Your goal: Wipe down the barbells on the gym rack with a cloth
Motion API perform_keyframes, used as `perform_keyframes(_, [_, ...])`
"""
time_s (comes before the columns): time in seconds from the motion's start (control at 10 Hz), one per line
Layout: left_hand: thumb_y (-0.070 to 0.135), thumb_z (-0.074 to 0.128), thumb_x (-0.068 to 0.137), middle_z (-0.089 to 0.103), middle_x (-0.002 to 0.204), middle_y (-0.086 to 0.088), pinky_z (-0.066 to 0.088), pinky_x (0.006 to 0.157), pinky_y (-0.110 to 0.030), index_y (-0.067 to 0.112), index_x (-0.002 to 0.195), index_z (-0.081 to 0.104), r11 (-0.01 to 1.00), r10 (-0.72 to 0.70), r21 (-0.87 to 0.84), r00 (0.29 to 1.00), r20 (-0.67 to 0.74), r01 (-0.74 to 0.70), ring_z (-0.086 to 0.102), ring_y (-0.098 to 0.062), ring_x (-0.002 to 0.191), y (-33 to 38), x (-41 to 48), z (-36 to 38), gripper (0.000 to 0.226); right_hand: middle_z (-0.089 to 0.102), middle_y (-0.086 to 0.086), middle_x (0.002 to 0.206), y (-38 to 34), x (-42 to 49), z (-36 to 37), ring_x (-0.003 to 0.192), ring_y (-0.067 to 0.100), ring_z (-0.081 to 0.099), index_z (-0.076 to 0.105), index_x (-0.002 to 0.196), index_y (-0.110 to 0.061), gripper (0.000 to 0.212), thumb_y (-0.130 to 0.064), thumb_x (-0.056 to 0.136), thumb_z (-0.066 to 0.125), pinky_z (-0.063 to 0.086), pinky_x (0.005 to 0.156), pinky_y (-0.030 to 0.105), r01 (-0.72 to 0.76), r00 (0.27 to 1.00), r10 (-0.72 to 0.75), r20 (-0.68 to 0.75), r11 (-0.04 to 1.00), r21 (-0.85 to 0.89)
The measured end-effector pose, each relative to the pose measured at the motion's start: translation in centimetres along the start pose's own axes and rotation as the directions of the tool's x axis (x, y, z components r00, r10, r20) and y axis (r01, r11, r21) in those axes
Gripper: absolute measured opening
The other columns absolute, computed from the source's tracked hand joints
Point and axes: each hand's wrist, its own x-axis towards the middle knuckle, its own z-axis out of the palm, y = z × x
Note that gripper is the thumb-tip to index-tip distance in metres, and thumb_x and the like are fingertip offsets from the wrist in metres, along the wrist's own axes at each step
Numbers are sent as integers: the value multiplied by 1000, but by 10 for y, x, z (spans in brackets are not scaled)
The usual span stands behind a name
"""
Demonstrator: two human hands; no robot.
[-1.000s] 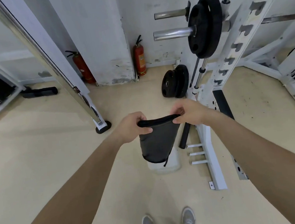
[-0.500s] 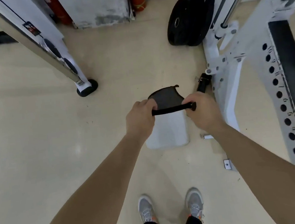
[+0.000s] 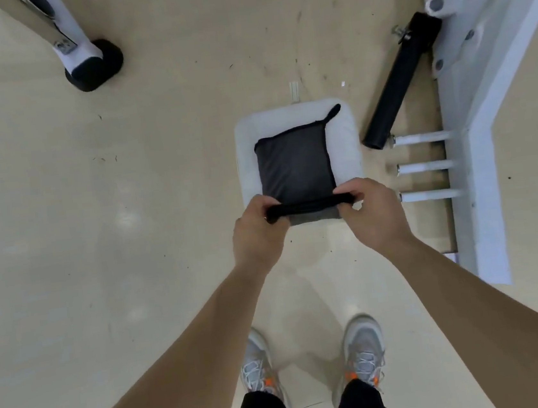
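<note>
The beige floor [image 3: 62, 227] is filling most of the view, scuffed and lightly glossy. Along the right edge the white rack frame [image 3: 479, 179] is running down the picture, with three short white pegs [image 3: 424, 166] sticking out from it toward the middle. A black padded roller [image 3: 401, 84] is leaning out from the frame's upper part, angled down and left, its lower end lying just beside the top peg. In the upper left a white upright is ending in a black rubber foot [image 3: 94, 66] on the floor.

A white square pad [image 3: 345, 148] is lying on the floor near the centre, and the dark grey cloth [image 3: 293, 167] is hanging over it, its small black loop tab pointing up and right. Whether the cloth's far end is touching the pad cannot be told.

Both bare forearms are reaching forward from the bottom corners. The left hand [image 3: 257, 235] is pinching the near left corner of the cloth, fingers curled closed around the rolled edge. The right hand [image 3: 373, 215] is pinching the near right corner likewise, thumb pressing on top. The near edge is stretching taut between the two hands as a black band, and the rest of the cloth is lying beyond the fingertips, away from the person.

Below, two grey shoes [image 3: 362, 357] with orange accents are standing on the floor.
</note>
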Motion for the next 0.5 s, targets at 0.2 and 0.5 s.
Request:
perform_keyframes(0.2, [27, 70, 85, 64, 117, 14, 46, 80, -24, 30, 132, 49, 996, -9, -93, 995, -104, 0, 60, -10, 96, 50, 50, -31, 51, 48, 0, 138, -52, 60, -22, 106, 18, 58, 56, 135, -25, 43, -21, 93, 61, 47, 89, 31, 0, 997, -4, -71, 999, -53])
perform_keyframes(0.5, [39, 57, 90, 52, 143, 4, 44, 94, -35, 29, 149, 36, 960, -109, 266, 991, 72, 86, 54, -22, 124, 67, -7, -81, 63, 39, 5, 146, -91, 18, -71, 119, 29, 54, 41, 147, -22, 54, -28, 94, 56, 52, 91, 44, -65, 991, 102, 86, 931, -359])
